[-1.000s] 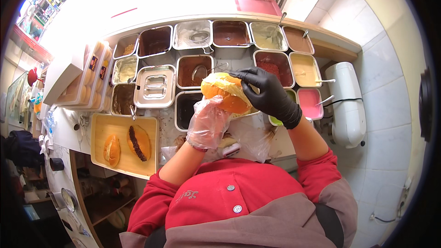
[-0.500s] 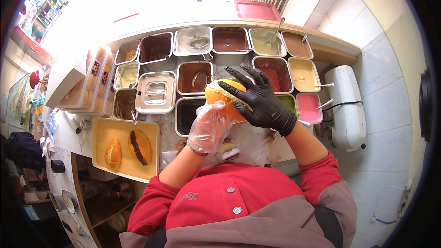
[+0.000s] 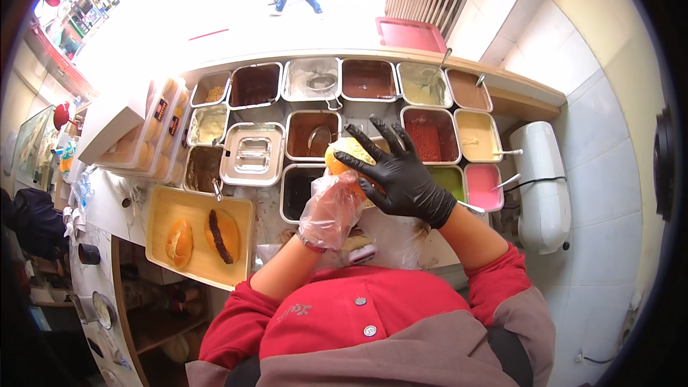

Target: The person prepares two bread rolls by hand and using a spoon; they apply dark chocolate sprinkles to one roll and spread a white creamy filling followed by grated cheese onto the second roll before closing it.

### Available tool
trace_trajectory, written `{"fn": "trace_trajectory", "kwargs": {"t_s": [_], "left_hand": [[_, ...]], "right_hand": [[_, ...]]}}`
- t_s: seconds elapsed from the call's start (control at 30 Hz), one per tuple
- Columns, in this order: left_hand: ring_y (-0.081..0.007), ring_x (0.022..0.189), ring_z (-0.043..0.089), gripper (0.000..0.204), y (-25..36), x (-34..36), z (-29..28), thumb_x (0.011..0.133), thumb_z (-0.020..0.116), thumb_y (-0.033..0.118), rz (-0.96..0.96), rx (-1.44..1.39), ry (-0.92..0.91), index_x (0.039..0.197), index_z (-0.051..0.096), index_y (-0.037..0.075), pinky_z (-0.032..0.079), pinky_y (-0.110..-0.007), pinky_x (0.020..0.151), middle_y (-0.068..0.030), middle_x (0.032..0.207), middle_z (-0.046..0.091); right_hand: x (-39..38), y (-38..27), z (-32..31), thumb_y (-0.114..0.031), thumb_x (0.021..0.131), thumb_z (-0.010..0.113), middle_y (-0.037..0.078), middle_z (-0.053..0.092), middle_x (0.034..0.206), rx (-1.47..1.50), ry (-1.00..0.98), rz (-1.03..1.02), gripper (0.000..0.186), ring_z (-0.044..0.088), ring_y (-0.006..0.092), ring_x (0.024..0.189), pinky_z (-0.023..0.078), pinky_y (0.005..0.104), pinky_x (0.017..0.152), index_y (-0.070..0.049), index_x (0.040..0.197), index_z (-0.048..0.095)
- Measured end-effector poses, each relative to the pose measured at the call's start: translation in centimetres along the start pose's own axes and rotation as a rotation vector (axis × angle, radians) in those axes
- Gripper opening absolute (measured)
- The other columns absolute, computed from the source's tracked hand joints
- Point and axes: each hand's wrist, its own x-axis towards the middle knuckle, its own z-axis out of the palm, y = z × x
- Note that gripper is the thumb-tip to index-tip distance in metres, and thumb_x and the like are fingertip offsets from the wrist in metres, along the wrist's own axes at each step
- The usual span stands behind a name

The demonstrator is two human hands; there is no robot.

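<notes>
An orange-yellow bread bun (image 3: 349,147) is held up above the front metal pans. My left hand (image 3: 331,208), in a clear plastic glove, is closed around its lower left side. My right hand (image 3: 407,180), in a black glove, has its index finger laid across the bun and its thumb lower down against it; the other fingers stretch out beyond. The bun's right part is hidden behind this hand. On a yellow tray (image 3: 199,272) at the left lie a plain split bun (image 3: 179,242) and another bun with a dark filling strip (image 3: 222,236).
Metal pans of fillings stand in rows ahead, among them a red one (image 3: 428,140), a pink one (image 3: 484,185) and a lidded one (image 3: 252,154). Stacked clear boxes of buns (image 3: 154,136) stand at the left. A white appliance (image 3: 542,186) is at the right. A person walks outside.
Both hands have shifted slightly downward relative to the pans, the bun with them. The view has tilted, so the counter sits lower. The person outside has moved left.
</notes>
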Motion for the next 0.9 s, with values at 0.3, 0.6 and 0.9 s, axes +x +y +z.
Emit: {"fn": "trace_trajectory", "kwargs": {"t_s": [0.3,0.6,0.9], "left_hand": [[-0.0196,0.102,0.059,0.030,-0.3,0.1,-1.7,0.087,0.057,0.010,-0.097,0.020,-0.039,0.117,0.050,0.005,0.048,-0.035,0.094,-0.0077,0.108,0.060],[-0.0200,0.104,0.058,0.029,-1.2,-0.3,-3.6,0.090,0.055,0.012,-0.087,-0.070,0.002,0.118,0.051,0.006,0.048,-0.031,0.092,-0.0084,0.113,0.059],[-0.0253,0.114,0.054,0.043,0.0,-0.5,1.3,0.089,0.055,0.027,-0.052,-0.123,-0.023,0.126,0.048,0.006,0.042,-0.042,0.100,-0.0107,0.121,0.057]], "right_hand": [[-0.1,0.7,0.6,-0.037,0.089,0.046,0.016,0.026,0.151,0.102,-0.040,0.073,0.051,0.015,0.0402,0.140,0.006,0.0506,0.112,-0.019,0.137,0.047],[0.6,-0.2,0.3,-0.036,0.092,0.042,0.016,0.026,0.150,0.041,-0.047,0.057,0.047,0.017,0.0396,0.139,0.007,0.0493,0.112,-0.019,0.136,0.047],[0.6,3.6,-0.2,-0.013,0.089,0.058,0.012,0.065,0.095,0.957,0.251,0.379,0.020,0.060,0.0186,0.085,0.047,0.0285,0.079,-0.001,0.102,0.067]]}}
